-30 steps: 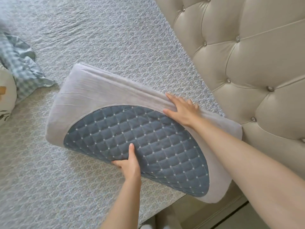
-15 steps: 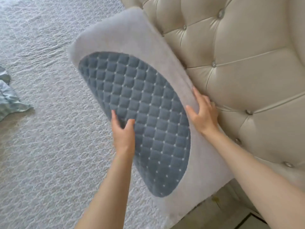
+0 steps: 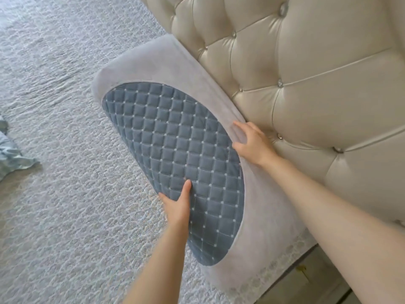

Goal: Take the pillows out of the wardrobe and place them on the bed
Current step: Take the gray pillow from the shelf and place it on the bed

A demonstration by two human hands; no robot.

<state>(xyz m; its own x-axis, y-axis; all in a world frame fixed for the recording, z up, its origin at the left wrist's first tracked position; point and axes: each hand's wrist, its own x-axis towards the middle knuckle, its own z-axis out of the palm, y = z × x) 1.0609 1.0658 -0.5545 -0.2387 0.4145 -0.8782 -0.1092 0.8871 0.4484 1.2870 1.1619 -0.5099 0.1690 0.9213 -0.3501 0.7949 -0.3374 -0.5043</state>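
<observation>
A grey pillow [image 3: 157,66] with a quilted dark-blue oval panel leans on the bed [image 3: 65,194], its long upper edge against the tufted beige headboard [image 3: 306,84]. My left hand [image 3: 178,205] grips the pillow's lower edge, thumb pressed onto the blue panel and fingers hidden underneath. My right hand [image 3: 252,143] holds the upper edge near the headboard, fingers curled over the grey border. The wardrobe is out of view.
The bed carries a pale grey textured cover. A crumpled blue checked cloth [image 3: 11,159] lies at the left edge. At the lower right, past the bed's corner, a strip of floor [image 3: 306,279] shows.
The pillow went from lying flat across the bed to being swung up and set leaning against the headboard. Both hands stayed on it, the left shifting to the lower edge.
</observation>
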